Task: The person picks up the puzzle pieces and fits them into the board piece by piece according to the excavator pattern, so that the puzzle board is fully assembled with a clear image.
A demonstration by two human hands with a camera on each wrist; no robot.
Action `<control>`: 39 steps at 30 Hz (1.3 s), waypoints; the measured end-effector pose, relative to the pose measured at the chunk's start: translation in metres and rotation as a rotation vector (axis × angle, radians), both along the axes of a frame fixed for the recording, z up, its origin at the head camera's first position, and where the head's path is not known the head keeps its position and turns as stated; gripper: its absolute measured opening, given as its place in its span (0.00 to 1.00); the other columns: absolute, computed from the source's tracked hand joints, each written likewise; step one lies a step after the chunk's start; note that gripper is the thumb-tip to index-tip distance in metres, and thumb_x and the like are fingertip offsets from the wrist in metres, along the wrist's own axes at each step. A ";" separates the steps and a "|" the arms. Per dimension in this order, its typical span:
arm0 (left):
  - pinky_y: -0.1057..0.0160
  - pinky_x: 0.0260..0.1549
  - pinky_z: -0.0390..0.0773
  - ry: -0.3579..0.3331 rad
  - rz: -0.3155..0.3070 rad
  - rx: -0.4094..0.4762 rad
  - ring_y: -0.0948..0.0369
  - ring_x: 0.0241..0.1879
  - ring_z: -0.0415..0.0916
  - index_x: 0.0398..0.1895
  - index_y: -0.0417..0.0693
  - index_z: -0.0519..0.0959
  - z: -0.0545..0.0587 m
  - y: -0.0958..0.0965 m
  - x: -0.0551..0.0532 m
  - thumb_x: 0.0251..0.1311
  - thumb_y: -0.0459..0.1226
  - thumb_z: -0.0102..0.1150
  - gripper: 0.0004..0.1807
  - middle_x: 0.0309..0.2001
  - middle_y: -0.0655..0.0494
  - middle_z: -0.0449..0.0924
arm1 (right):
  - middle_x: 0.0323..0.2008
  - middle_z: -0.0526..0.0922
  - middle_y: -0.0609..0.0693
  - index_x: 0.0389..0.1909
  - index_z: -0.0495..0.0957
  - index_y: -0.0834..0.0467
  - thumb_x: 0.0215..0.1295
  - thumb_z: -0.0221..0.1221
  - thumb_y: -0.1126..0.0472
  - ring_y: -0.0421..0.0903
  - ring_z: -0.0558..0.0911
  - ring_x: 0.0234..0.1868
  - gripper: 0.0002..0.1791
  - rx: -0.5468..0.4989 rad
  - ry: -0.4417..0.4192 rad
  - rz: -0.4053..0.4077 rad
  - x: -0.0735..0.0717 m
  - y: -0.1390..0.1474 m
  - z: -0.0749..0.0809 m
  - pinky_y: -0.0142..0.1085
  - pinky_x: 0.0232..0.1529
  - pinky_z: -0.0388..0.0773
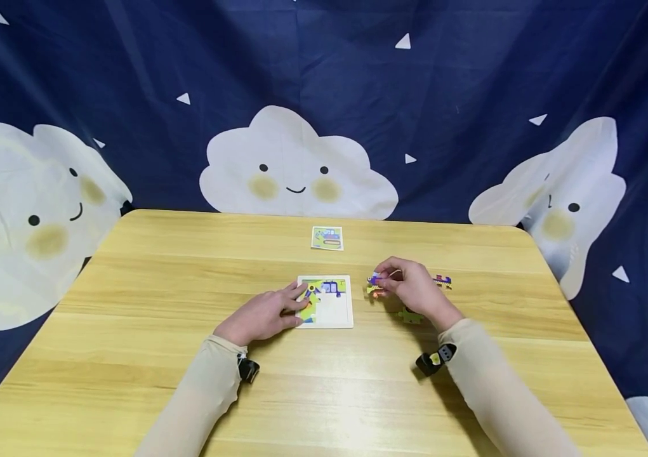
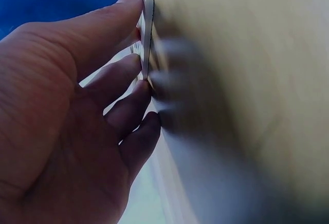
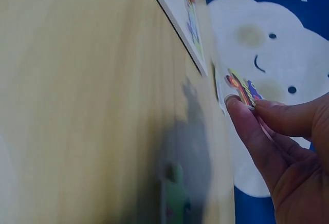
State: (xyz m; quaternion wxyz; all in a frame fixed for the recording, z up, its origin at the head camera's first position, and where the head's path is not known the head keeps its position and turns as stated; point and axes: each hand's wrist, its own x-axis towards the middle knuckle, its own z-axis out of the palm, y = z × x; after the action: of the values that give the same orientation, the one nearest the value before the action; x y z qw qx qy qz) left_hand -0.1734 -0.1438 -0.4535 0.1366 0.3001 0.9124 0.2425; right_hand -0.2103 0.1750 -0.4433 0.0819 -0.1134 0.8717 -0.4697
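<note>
A square puzzle board (image 1: 335, 314) with a white border lies on the table, pieces filling its left side and top, its lower right bare white. My left hand (image 1: 263, 314) rests at the board's left edge; in the left wrist view its fairly straight fingers (image 2: 136, 103) touch the rim. To the right of the board, my right hand (image 1: 419, 291) pinches a colourful puzzle piece (image 3: 242, 88) between thumb and fingertips, raised over the table. A green puzzle piece (image 1: 410, 316) lies under that hand, and a purple and yellow one (image 1: 445, 281) lies behind it, partly covered.
Beyond the board lies a small picture card (image 1: 327, 238) showing a blue digger. The wooden table (image 1: 146, 304) reaches back to a dark blue curtain (image 1: 443, 95) with white clouds. Each wrist wears a small black camera (image 1: 248, 369).
</note>
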 end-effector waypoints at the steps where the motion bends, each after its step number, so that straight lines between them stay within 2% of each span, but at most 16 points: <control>1: 0.46 0.66 0.59 0.001 -0.001 0.000 0.50 0.73 0.51 0.64 0.41 0.74 0.000 0.000 0.000 0.66 0.39 0.62 0.25 0.74 0.49 0.56 | 0.36 0.80 0.54 0.44 0.82 0.61 0.65 0.60 0.74 0.48 0.82 0.34 0.09 -0.001 -0.002 0.009 0.001 -0.003 0.000 0.44 0.35 0.83; 10: 0.47 0.66 0.60 0.000 -0.001 -0.018 0.51 0.73 0.50 0.64 0.42 0.73 0.000 0.001 -0.001 0.66 0.40 0.62 0.25 0.74 0.50 0.56 | 0.32 0.79 0.54 0.41 0.81 0.64 0.62 0.61 0.76 0.47 0.81 0.31 0.08 -0.071 -0.022 0.079 0.005 -0.030 -0.007 0.39 0.32 0.84; 17: 0.47 0.66 0.60 0.001 -0.017 0.006 0.50 0.73 0.49 0.64 0.41 0.73 -0.002 0.003 -0.001 0.66 0.41 0.61 0.26 0.74 0.49 0.55 | 0.30 0.78 0.56 0.39 0.81 0.66 0.61 0.61 0.79 0.46 0.80 0.31 0.09 -0.079 -0.040 0.064 0.007 -0.053 -0.009 0.37 0.31 0.84; 21: 0.46 0.66 0.60 0.000 -0.010 -0.001 0.49 0.73 0.50 0.64 0.40 0.73 -0.002 0.001 -0.001 0.66 0.40 0.62 0.26 0.74 0.49 0.56 | 0.30 0.77 0.54 0.40 0.80 0.67 0.61 0.61 0.78 0.46 0.80 0.30 0.09 -0.058 -0.045 0.069 0.007 -0.066 -0.012 0.35 0.30 0.83; 29: 0.46 0.66 0.58 -0.012 0.000 -0.006 0.50 0.73 0.50 0.64 0.42 0.73 -0.001 -0.001 0.000 0.66 0.41 0.62 0.26 0.74 0.50 0.56 | 0.29 0.77 0.51 0.38 0.81 0.64 0.62 0.62 0.75 0.45 0.78 0.31 0.06 -0.017 -0.038 0.029 0.009 -0.086 -0.015 0.32 0.28 0.82; 35: 0.47 0.65 0.61 -0.002 -0.005 0.004 0.51 0.73 0.50 0.63 0.41 0.74 -0.003 -0.001 0.000 0.66 0.41 0.62 0.25 0.74 0.50 0.56 | 0.28 0.79 0.47 0.36 0.82 0.61 0.61 0.64 0.72 0.43 0.78 0.31 0.05 0.078 0.010 0.020 0.011 -0.095 -0.016 0.33 0.33 0.79; 39: 0.47 0.65 0.61 -0.004 -0.006 0.021 0.50 0.73 0.50 0.63 0.40 0.75 -0.003 -0.001 0.000 0.66 0.41 0.62 0.25 0.74 0.50 0.56 | 0.27 0.79 0.47 0.34 0.81 0.61 0.61 0.64 0.72 0.42 0.79 0.28 0.04 0.077 -0.004 0.008 0.013 -0.098 -0.016 0.33 0.30 0.79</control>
State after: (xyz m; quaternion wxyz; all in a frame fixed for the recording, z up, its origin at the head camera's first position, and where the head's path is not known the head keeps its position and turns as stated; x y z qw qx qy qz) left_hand -0.1731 -0.1445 -0.4562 0.1363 0.3036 0.9087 0.2521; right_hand -0.1970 0.0774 -0.4592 0.0898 -0.1128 0.8885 -0.4356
